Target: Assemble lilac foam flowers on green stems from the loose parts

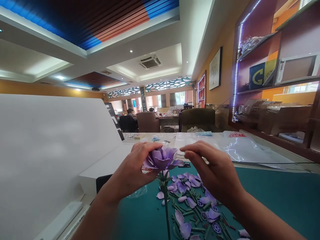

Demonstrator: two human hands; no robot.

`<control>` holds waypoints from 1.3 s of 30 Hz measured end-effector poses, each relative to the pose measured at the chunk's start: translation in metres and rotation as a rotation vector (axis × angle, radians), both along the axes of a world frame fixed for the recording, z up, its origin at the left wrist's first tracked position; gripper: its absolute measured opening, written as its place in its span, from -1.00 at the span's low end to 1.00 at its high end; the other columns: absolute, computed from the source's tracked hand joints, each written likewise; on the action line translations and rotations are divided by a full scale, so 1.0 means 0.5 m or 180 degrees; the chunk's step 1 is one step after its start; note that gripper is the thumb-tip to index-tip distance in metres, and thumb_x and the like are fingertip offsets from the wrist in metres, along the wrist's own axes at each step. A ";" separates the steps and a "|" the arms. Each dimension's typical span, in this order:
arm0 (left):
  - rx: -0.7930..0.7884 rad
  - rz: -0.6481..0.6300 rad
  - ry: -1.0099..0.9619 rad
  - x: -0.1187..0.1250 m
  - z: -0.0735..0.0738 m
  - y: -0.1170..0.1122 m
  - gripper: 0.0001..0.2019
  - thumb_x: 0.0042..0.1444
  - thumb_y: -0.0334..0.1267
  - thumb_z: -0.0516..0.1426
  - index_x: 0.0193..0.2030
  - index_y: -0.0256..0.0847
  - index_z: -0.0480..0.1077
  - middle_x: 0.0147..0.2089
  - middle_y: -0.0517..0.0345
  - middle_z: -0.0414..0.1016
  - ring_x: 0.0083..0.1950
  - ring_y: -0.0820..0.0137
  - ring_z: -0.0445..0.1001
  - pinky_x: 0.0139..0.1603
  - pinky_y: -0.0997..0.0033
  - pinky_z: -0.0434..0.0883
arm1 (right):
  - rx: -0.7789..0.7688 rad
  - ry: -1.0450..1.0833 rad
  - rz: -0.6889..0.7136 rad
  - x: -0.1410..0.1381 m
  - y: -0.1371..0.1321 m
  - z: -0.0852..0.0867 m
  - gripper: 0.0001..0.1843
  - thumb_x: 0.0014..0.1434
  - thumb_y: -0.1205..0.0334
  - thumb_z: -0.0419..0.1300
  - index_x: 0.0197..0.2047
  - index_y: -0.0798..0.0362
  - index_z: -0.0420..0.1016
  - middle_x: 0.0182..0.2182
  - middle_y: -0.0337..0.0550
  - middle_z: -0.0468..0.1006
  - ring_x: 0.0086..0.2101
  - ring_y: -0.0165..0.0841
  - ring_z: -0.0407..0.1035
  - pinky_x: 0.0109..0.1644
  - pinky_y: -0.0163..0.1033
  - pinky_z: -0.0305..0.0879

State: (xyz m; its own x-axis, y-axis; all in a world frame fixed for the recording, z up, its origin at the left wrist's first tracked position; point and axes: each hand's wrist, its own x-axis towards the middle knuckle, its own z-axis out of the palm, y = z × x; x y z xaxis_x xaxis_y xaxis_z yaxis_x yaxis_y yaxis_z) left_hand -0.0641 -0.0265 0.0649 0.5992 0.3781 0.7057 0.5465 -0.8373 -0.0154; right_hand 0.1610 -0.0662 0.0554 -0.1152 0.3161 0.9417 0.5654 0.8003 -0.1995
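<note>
A purple artificial flower (161,158) stands upright on a long green stem (166,203) in the middle of the head view. My left hand (135,166) is closed around the left side of the bloom, fingers behind the petals and thumb beneath. Just right of the flower, apart from its petals, is my right hand (212,166). Its thumb and index finger are pinched together; whatever lies between them is too small to make out. Below the hands, loose purple petals (185,230) and green stem pieces (197,230) lie scattered on a green mat (275,200).
A white panel box (50,143) rises at the left. Clear plastic bags (240,146) lie beyond the mat at the right, and a small black card (185,165) is behind the flower. Shelves (275,83) line the right wall. People (131,113) sit at far tables.
</note>
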 end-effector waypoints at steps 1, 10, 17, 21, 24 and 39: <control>0.0005 -0.0004 -0.0004 0.000 -0.001 0.001 -0.44 0.10 -0.22 0.20 0.21 0.02 0.09 0.10 0.07 0.39 0.07 0.23 0.38 -0.08 0.29 0.48 | -0.0108 0.0047 0.0002 -0.001 0.002 0.000 -0.82 0.27 0.33 0.08 -0.20 0.07 0.53 -0.37 -0.18 0.59 -0.36 -0.44 0.46 -0.32 -0.37 0.39; 0.0001 0.0008 -0.0010 -0.001 -0.001 -0.002 -0.46 0.11 -0.19 0.19 0.21 0.02 0.10 0.09 0.07 0.39 0.07 0.22 0.39 -0.11 0.30 0.49 | -0.0599 0.0189 0.0164 -0.011 0.007 -0.003 -0.79 0.26 0.27 0.08 -0.12 0.00 0.53 -0.27 -0.17 0.63 -0.26 -0.37 0.49 -0.21 -0.27 0.40; 0.0001 0.0105 0.0084 0.000 0.007 -0.018 -0.49 0.12 -0.23 0.16 0.20 -0.06 0.12 0.09 0.01 0.39 0.07 0.20 0.39 -0.06 0.22 0.44 | -0.2182 0.0657 0.0489 0.028 0.012 -0.080 -0.76 0.22 0.10 0.09 -0.19 0.05 0.48 -0.44 -0.17 0.51 -0.44 -0.38 0.38 -0.42 -0.31 0.32; 0.0011 0.0175 0.0096 0.003 0.009 -0.023 -0.50 0.12 -0.23 0.16 0.20 -0.07 0.13 0.10 0.02 0.38 0.07 0.19 0.39 -0.06 0.24 0.41 | -0.3622 0.0270 0.0848 -0.011 -0.001 -0.168 -0.70 0.10 0.18 0.19 -0.08 0.04 0.48 -0.25 -0.11 0.52 -0.38 -0.36 0.40 -0.37 -0.30 0.32; 0.0079 0.0214 0.0124 0.007 0.010 -0.025 -0.50 0.14 -0.22 0.15 0.20 -0.07 0.12 0.11 0.02 0.37 0.07 0.19 0.37 -0.06 0.24 0.39 | -0.3977 -0.0082 0.0926 -0.052 -0.011 -0.224 -0.68 0.06 0.23 0.21 -0.07 0.03 0.48 -0.37 -0.20 0.50 -0.44 -0.38 0.40 -0.37 -0.32 0.28; 0.0289 0.0138 0.0299 0.021 0.016 -0.031 -0.55 0.17 -0.25 0.11 0.18 -0.09 0.10 0.09 0.02 0.40 0.06 0.20 0.37 0.02 0.15 0.33 | -0.3600 0.0020 0.1228 -0.085 0.012 -0.290 -0.78 0.22 0.23 0.00 -0.32 0.06 0.44 -0.53 -0.21 0.48 -0.48 -0.40 0.39 -0.42 -0.37 0.24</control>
State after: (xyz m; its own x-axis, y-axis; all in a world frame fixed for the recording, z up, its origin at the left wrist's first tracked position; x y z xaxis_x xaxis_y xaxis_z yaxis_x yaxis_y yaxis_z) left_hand -0.0533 -0.0418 0.0730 0.6486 0.3423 0.6798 0.5748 -0.8058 -0.1427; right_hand 0.1186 -0.0604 -0.0894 -0.3809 0.9119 0.1527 0.3229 0.2859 -0.9022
